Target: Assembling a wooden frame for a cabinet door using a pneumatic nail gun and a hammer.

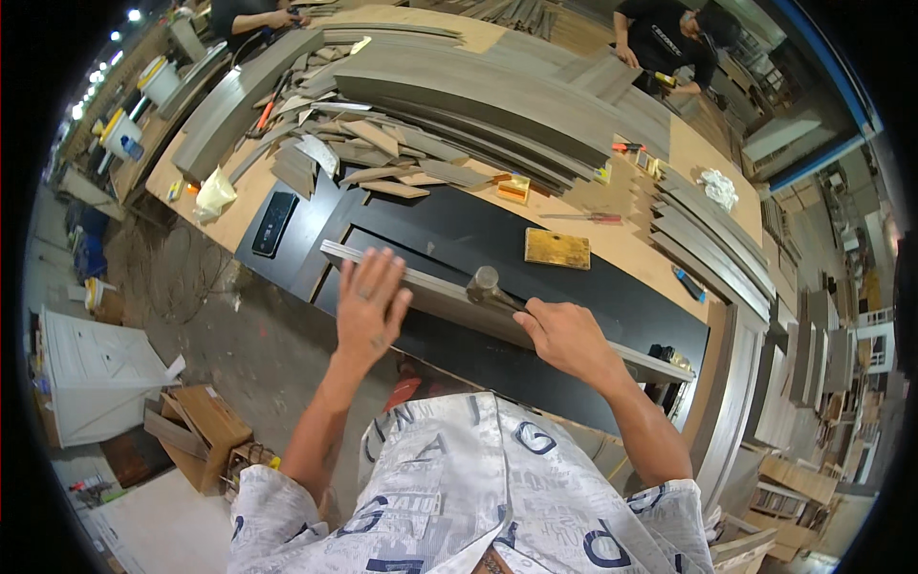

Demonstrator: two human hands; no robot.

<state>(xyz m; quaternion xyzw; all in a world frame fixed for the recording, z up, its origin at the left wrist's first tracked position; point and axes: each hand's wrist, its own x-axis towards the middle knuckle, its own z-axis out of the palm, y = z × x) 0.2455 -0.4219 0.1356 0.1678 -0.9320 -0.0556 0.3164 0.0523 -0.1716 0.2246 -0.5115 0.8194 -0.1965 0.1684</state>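
My left hand [368, 301] lies with fingers stretched out on the left part of a long grey moulded board [445, 302]. The board runs across a black panel [459, 231] on the workbench. My right hand [574, 342] is wrapped round the handle of a hammer [486, 284], its rounded head just over the board, between my hands. I cannot tell whether the head touches the board. A worn yellowish wooden block [557, 249] rests on the panel beyond the hammer. A black phone-like device [274, 225] lies on the panel's left end.
Many grey offcuts [378, 143] are heaped behind the panel, near long grey boards [478, 100]. A chisel-like tool [583, 218] and a blue-handled cutter [688, 285] lie on the bench. Two other people work at the far side, one at the right [669, 48]. Cardboard boxes [206, 430] stand lower left.
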